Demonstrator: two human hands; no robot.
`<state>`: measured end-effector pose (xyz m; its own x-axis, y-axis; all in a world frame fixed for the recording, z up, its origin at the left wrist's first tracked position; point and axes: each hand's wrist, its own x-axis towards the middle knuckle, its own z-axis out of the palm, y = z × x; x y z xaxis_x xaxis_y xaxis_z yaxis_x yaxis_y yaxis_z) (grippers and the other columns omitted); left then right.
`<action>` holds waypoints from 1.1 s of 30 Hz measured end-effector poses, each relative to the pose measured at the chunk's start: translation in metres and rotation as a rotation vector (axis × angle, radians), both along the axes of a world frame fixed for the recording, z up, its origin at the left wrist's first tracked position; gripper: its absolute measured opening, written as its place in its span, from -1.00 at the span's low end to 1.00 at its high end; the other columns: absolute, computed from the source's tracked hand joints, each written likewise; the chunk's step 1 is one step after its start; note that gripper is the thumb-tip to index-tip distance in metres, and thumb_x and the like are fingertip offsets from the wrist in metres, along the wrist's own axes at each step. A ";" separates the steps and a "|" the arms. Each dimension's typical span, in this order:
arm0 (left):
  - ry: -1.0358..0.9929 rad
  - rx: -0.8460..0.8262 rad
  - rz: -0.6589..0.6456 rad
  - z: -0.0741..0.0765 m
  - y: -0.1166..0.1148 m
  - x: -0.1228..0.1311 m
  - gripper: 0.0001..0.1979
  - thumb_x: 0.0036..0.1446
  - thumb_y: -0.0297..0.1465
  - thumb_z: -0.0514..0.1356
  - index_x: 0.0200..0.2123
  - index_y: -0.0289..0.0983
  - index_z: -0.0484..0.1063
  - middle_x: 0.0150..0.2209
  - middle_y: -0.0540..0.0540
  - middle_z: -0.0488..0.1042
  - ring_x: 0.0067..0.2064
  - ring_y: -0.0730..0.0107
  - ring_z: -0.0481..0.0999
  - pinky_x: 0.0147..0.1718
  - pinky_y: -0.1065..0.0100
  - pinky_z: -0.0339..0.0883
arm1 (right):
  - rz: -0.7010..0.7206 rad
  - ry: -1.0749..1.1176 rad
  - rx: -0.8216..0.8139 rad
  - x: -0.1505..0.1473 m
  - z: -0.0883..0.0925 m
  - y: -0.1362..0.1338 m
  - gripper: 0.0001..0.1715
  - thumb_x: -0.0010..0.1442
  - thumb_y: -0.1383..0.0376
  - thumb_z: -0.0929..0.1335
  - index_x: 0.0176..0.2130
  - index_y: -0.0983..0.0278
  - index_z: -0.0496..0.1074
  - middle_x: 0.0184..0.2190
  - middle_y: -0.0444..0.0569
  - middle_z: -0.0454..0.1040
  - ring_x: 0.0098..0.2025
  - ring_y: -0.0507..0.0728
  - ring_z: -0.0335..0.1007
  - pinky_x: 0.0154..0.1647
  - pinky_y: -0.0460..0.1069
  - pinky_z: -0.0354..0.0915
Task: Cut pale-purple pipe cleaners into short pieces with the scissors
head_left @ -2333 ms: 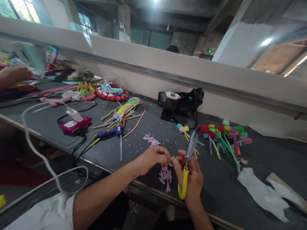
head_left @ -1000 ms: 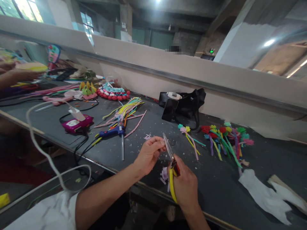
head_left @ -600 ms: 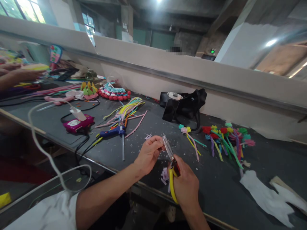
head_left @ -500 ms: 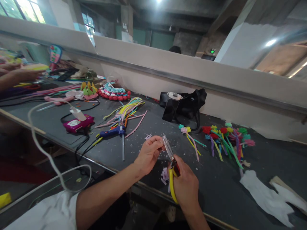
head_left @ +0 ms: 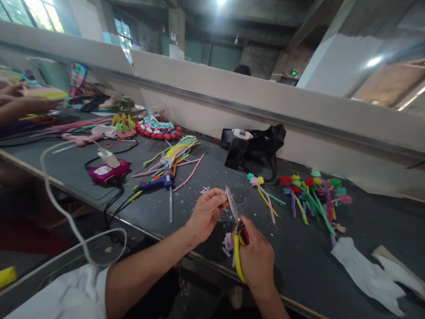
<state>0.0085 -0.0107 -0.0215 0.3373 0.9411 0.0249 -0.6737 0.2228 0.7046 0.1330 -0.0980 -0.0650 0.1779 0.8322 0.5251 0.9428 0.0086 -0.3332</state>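
My right hand grips a pair of scissors with yellow handles, blades pointing up and away from me. Close to the blade tips, my left hand is closed in a pinch; whatever lies between thumb and finger is too small to make out. Below the hands, near the table's front edge, is a small pile of lilac cut pieces. More lilac bits lie just beyond my left hand, with fine scraps scattered around.
A blue glue gun rests by a bundle of coloured fuzzy stems. Fuzzy-stem flowers lie to the right, near white gloves. A black bag, a magenta power strip and a co-worker's hands also show.
The scissor blades look slightly closer together than before. Both hands stay in nearly the same place.
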 end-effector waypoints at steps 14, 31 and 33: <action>0.202 0.107 -0.004 -0.002 -0.002 0.000 -0.91 -0.06 -0.42 0.29 -0.48 -0.31 0.44 -0.54 0.03 0.40 -0.46 0.53 0.32 -0.38 0.47 0.18 | -0.007 0.110 0.054 0.004 0.004 0.000 -0.64 0.25 0.18 0.25 -0.08 0.29 0.48 -0.31 -0.01 0.60 -0.42 0.07 0.52 -0.39 -0.10 0.29; 0.982 0.979 0.106 -0.014 -0.014 0.003 -0.93 -0.04 -0.50 0.20 -0.51 -0.23 0.41 -0.51 -0.04 0.44 -0.39 0.34 0.39 -0.34 0.37 0.13 | 0.016 0.461 0.195 0.008 0.016 0.003 -0.66 0.19 0.16 0.33 -0.06 0.24 0.41 -0.33 -0.10 0.51 -0.36 0.05 0.48 -0.30 -0.10 0.35; 0.955 0.872 0.048 -0.013 -0.013 0.003 -0.94 -0.03 -0.48 0.19 -0.52 -0.24 0.41 -0.51 -0.02 0.44 -0.40 0.37 0.38 -0.37 0.39 0.15 | 0.022 0.472 0.186 0.009 0.015 0.003 -0.66 0.19 0.17 0.33 -0.06 0.24 0.41 -0.32 -0.10 0.51 -0.37 0.04 0.47 -0.30 -0.10 0.35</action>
